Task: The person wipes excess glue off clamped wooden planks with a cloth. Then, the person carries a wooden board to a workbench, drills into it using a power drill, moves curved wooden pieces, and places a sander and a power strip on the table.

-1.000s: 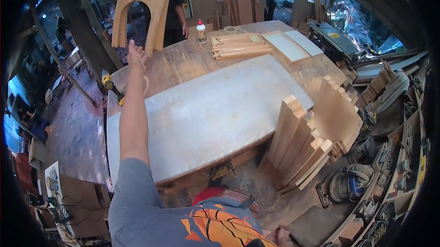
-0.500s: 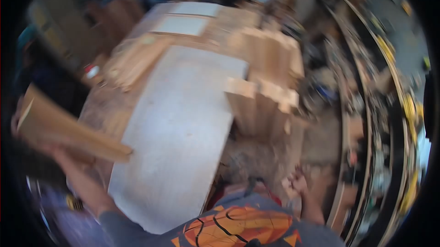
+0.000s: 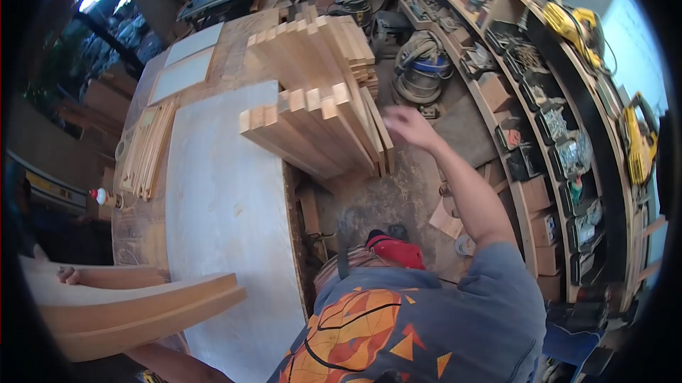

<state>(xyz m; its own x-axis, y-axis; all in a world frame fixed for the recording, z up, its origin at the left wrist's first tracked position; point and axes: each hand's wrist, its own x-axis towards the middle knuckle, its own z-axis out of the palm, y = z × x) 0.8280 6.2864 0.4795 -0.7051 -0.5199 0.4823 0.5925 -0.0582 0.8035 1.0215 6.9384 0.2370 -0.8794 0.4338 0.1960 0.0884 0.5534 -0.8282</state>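
Note:
In the lower left, my left hand (image 3: 69, 275) is wrapped round a small bundle of wooden boards (image 3: 142, 308); only its fingertips show over the top, and the rest is behind the wood. The bundle's near end hangs above the pale sheet (image 3: 224, 191). My right hand (image 3: 408, 126) is stretched out beside the right side of a stack of upright wooden boards (image 3: 320, 127), its fingers apart and slightly blurred. Whether they touch the outermost board I cannot tell. A second group of boards (image 3: 302, 46) stands right behind that stack.
On the workbench (image 3: 142, 237) lie thin wood strips (image 3: 148, 149) and two white panels (image 3: 183, 74). A shop vacuum (image 3: 423, 67) stands on the floor beyond the boards. Shelves with bins of hardware (image 3: 558, 124) and yellow power tools (image 3: 639, 138) line the right side.
My right hand has moved from beside my body up and forward to the upright boards. The bundle in my left hand has come lower and nearer. My view has turned to the right.

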